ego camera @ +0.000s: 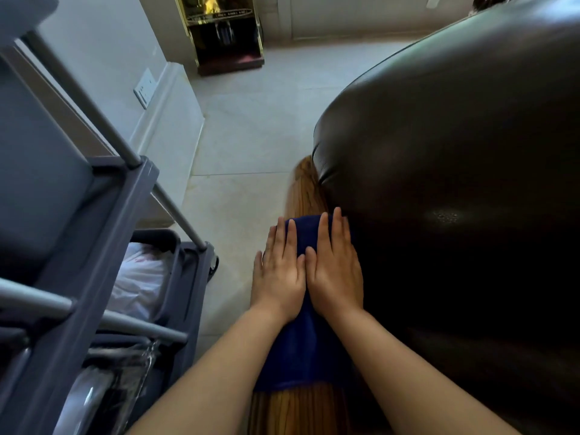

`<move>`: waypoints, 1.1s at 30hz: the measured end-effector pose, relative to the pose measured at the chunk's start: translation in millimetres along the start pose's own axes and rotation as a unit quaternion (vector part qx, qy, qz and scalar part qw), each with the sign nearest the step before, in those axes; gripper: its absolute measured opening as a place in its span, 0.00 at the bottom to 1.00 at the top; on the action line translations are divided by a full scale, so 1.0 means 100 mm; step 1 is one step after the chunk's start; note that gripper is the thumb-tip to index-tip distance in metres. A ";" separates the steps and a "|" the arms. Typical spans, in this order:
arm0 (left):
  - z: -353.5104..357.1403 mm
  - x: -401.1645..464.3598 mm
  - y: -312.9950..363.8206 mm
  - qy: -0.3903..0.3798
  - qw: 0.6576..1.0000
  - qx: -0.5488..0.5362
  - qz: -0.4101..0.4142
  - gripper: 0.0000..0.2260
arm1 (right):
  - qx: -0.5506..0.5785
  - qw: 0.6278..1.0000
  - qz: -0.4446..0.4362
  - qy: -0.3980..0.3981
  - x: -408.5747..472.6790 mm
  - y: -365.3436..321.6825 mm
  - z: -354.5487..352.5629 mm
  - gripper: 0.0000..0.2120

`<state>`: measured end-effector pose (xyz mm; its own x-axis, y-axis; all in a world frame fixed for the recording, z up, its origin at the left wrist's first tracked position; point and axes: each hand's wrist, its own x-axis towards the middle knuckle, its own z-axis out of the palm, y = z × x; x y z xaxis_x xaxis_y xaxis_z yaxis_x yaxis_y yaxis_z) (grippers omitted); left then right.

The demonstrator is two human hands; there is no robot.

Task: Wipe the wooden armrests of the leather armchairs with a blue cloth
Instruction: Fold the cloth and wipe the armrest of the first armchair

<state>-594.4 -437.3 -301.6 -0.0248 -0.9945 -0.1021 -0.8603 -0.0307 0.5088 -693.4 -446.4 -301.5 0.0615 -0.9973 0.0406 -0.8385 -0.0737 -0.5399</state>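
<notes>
A blue cloth lies spread along the wooden armrest of a dark leather armchair. My left hand and my right hand press flat on the cloth side by side, fingers stretched forward, thumbs touching. Bare wood shows beyond the fingertips and again below the cloth's near edge. The cloth's middle is partly hidden under both palms and wrists.
A grey cleaning cart with metal rails stands close on the left, holding a white bag and clear plastic. Pale tiled floor runs between cart and chair. A gold-framed stand sits by the far wall.
</notes>
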 end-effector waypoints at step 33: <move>-0.52 -0.75 -0.32 -0.050 0.994 -0.095 0.033 0.20 | -0.004 0.979 -0.192 -0.065 -0.67 0.15 -0.47 0.15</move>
<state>-538.7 -366.8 -265.8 -0.1357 -0.9805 -0.1425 -0.7433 0.0056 0.6689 -735.2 -381.1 -272.5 0.4402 -0.8882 0.1319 -0.7449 -0.4432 -0.4987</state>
